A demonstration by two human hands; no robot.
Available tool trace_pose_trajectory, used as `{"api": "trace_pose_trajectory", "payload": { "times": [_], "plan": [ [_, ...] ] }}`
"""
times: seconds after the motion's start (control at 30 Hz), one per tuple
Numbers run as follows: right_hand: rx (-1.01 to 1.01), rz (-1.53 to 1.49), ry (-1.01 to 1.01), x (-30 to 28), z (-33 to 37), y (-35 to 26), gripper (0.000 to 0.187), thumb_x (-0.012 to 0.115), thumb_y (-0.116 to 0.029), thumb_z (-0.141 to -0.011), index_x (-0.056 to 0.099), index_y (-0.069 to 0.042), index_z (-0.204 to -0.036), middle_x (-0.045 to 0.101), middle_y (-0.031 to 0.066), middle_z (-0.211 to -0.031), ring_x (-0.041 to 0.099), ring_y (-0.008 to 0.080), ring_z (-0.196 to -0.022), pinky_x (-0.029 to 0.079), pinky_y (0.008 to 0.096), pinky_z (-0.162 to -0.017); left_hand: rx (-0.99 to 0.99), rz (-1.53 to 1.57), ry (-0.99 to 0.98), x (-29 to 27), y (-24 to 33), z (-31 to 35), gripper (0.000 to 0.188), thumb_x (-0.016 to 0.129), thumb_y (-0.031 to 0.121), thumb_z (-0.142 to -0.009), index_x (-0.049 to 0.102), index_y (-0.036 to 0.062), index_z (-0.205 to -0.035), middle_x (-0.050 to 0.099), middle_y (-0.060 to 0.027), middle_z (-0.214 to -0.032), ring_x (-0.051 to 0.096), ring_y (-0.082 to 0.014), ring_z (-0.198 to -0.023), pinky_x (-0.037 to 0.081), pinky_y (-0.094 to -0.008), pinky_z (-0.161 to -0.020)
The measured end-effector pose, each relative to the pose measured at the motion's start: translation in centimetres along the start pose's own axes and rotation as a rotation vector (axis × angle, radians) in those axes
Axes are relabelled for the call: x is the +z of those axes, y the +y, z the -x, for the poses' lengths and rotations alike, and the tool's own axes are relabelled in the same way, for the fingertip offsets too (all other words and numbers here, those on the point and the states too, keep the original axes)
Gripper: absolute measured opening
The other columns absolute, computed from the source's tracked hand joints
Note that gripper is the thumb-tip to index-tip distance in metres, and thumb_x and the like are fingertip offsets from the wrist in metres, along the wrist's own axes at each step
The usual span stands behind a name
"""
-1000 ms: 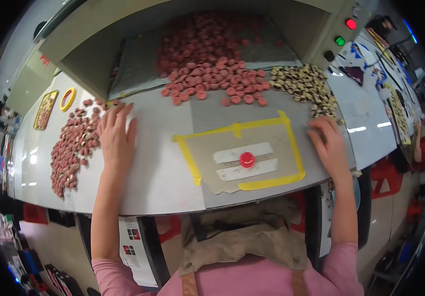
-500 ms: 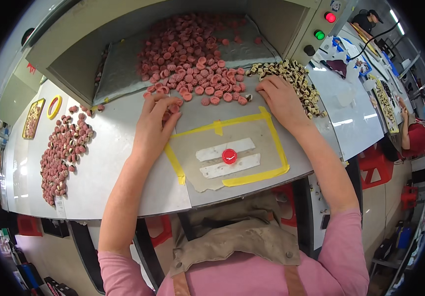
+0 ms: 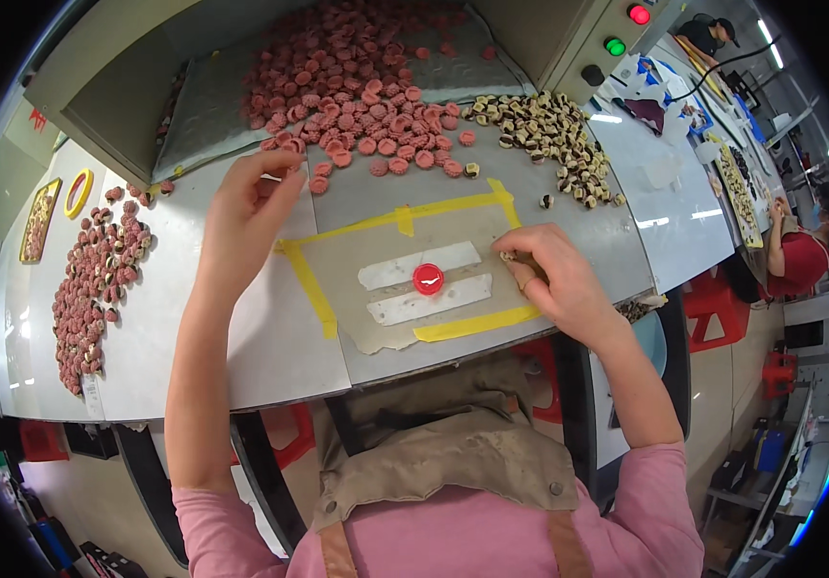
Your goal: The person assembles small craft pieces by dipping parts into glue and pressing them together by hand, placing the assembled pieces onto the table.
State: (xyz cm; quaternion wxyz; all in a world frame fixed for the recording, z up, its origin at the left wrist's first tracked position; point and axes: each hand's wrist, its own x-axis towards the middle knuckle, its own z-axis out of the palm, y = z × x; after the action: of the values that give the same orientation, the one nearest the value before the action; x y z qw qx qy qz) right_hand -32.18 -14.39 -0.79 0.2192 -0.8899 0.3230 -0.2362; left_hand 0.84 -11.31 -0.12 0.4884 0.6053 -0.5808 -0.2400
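My left hand (image 3: 249, 207) is raised over the table beside the front edge of a heap of pink, knobbly, cup-shaped pieces (image 3: 376, 125). Its fingers are curled together, and what they hold, if anything, is hidden. My right hand (image 3: 554, 279) is at the right side of a taped sheet, pinching a small cream-and-dark piece (image 3: 508, 256) between thumb and fingertips. On the taped sheet (image 3: 337, 289) a red round cap (image 3: 428, 279) sits between two white strips (image 3: 419, 265). Beyond my right hand lies a pile of small cream-and-black pieces (image 3: 549, 135).
At left, a spread of pinkish pieces with cream bits (image 3: 97, 289) lies near a yellow tape roll (image 3: 77, 193) and a yellow-rimmed tray (image 3: 41, 222). A grey machine housing (image 3: 569, 48) with lit buttons overhangs the back. Co-workers (image 3: 804, 246) sit at right.
My right hand has come back from the cream-and-black pile toward me with a piece. My left hand has lifted away from the pink pieces, moving left. The view has shifted slightly.
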Motion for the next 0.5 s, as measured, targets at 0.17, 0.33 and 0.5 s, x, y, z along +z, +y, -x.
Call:
{"api": "trace_pose_trajectory", "payload": {
  "times": [0.17, 0.33, 0.5],
  "plan": [
    [0.033, -0.011, 0.091, -0.4, 0.7, 0.2, 0.028, 0.061, -0.001, -0.082, 0.058, -0.004, -0.11, 0.058, 0.012, -0.105, 0.056, 0.0291, -0.098, 0.046, 0.0356, -0.084, -0.188, 0.347, -0.102, 0.2, 3.5, 4.7, 0.019, 0.063, 0.007, -0.09, 0.059, -0.0015, -0.106, 0.061, -0.0027, -0.096, 0.057, -0.0071, -0.082, 0.046, -0.02, -0.075],
    [0.065, 0.009, 0.039, -0.4, 0.1, -0.3, 0.023, 0.063, -0.002, -0.082, 0.061, -0.004, -0.105, 0.058, 0.0125, -0.103, 0.058, 0.0291, -0.095, 0.048, 0.0343, -0.081, -0.436, 0.593, -0.136, 2.1, 4.8, 9.5, 0.015, 0.065, 0.004, -0.085, 0.059, 0.0021, -0.099, 0.057, -0.0005, -0.089, 0.05, -0.0051, -0.07, 0.042, -0.0192, -0.063],
    [0.025, 0.196, -0.002, -1.0, -0.2, -1.2, 0.015, 0.063, -0.005, -0.083, 0.064, -0.002, -0.098, 0.06, 0.0124, -0.093, 0.059, 0.0291, -0.088, 0.048, 0.0355, -0.079, -0.444, 0.724, -0.168, 4.2, 5.3, 10.3, 0.04, 0.063, 0.006, -0.088, 0.054, -0.0006, -0.126, 0.058, -0.0027, -0.101, 0.054, -0.0084, -0.093, 0.045, -0.0221, -0.083]
  ]
}}
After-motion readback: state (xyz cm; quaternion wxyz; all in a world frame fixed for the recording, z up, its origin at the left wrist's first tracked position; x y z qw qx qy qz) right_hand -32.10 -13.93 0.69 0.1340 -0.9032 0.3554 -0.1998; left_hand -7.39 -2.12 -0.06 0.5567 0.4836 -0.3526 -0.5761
